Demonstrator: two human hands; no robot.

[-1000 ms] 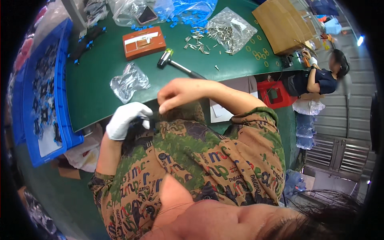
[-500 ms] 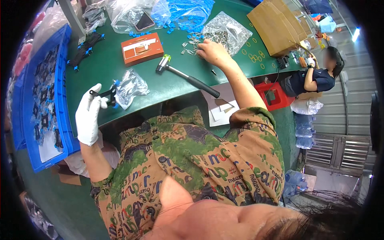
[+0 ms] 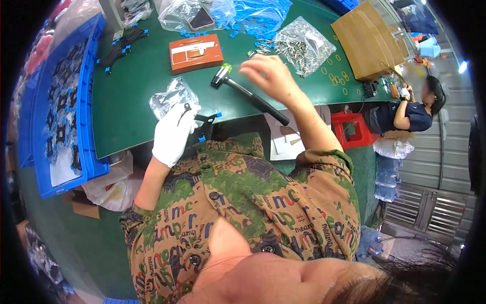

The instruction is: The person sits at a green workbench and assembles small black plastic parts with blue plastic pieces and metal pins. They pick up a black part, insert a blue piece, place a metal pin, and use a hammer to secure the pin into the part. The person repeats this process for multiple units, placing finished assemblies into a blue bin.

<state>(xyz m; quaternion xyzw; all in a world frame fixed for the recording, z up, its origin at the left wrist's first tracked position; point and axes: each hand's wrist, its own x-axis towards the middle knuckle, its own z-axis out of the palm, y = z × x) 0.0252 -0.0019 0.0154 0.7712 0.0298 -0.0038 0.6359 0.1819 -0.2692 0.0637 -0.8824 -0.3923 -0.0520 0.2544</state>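
Resting at the desk (image 3: 152,101) edge, a black bracket (image 3: 202,124) is held closed in the gloved left hand (image 3: 173,134), while the bare right hand (image 3: 268,76), fingers pinched, is raised over the hammer (image 3: 250,96), its contents unclear.

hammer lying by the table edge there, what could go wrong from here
The hammer lies with its handle end at the table edge, right under the bare right hand; a forearm bump could knock it off. The gloved left hand holds a black part over the edge, so it could drop.
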